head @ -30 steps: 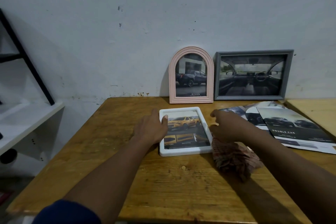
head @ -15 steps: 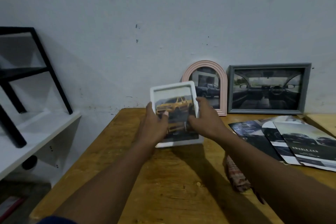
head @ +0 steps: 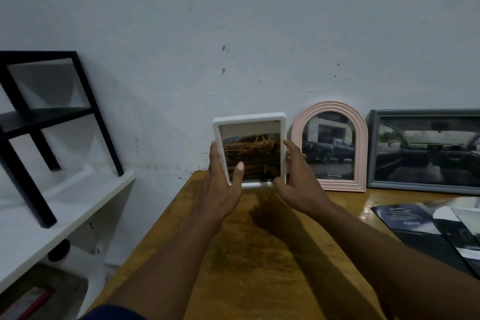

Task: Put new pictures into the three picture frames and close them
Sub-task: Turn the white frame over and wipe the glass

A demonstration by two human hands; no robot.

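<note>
At the far edge of the desk, against the wall: standing a white frame upright, long axis vertical, yellow-truck picture facing out. Hard telling whether its bottom edge is resting on the wood yet.

Flanking it on both sides. Laying the left grip along the left rim, fingers straight, thumb lying on the glass. Touching the right rim with the right grip, fingers straight and spread. Curling round nothing on either side, and reaching equally near.

Lining up just left of a pink arched frame, with a grey frame beyond it, both leaning on the wall and showing pictures. Seemingly nearing the end of the job.

Hinging now on the tall frame's lean back to the wall. Probably calling for easing both grips away sideways and evenly, or risking a forward topple.

Lying flat at the right, well apart: brochures.
</note>
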